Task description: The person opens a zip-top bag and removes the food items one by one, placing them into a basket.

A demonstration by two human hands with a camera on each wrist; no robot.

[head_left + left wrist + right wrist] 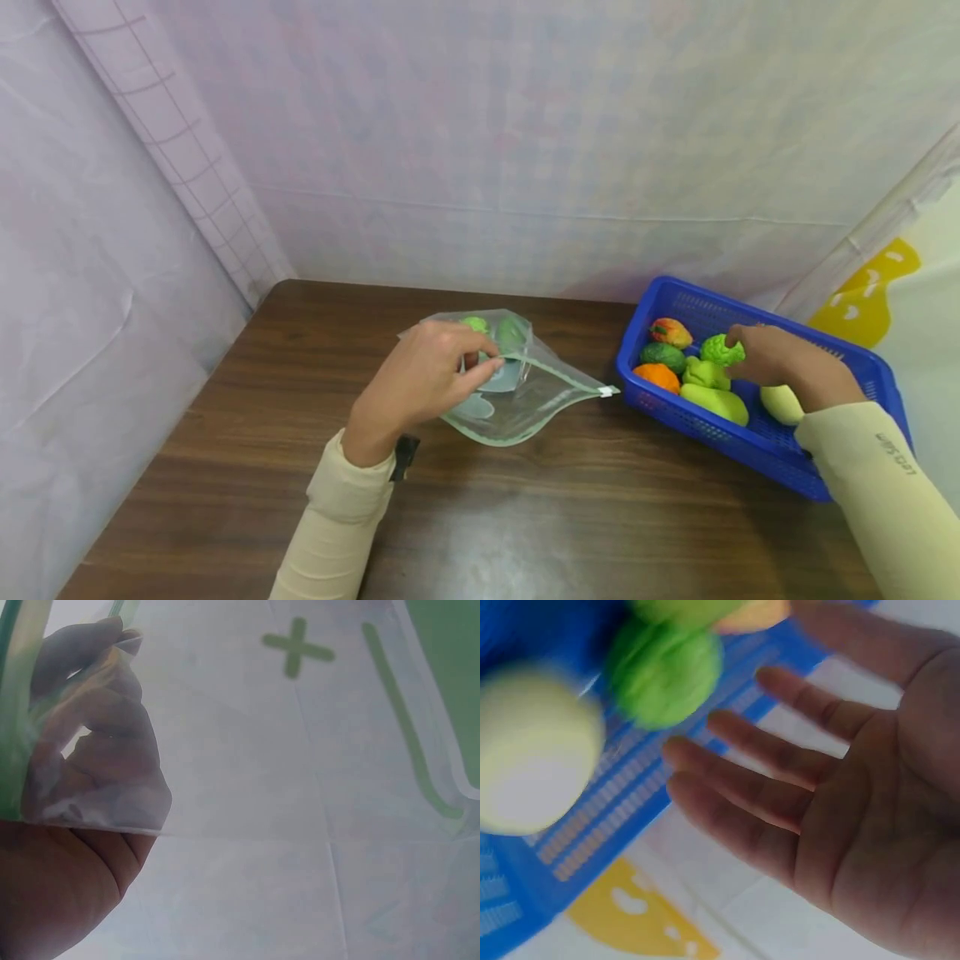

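Note:
In the head view my left hand [431, 371] pinches the rim of a clear zip bag [540, 425] between thumb and fingers, and the bag's mouth gapes toward me. Green pieces [512, 333] show through its plastic. The left wrist view has the hand [105, 750] behind the clear film. My right hand [783, 358] reaches into the blue basket [750, 454], its fingertips right at a bright green, wrinkled toy cabbage [722, 350]. In the right wrist view the fingers [742, 776] are spread and straight, beside that cabbage [664, 675], with nothing gripped.
Around the cabbage lie an orange toy pumpkin [657, 377], a dark green piece [663, 359], a red-orange one [671, 332], light green ones [714, 403] and a pale yellow one [782, 404]. The brown wooden table [480, 525] meets hanging white cloth [450, 167] behind.

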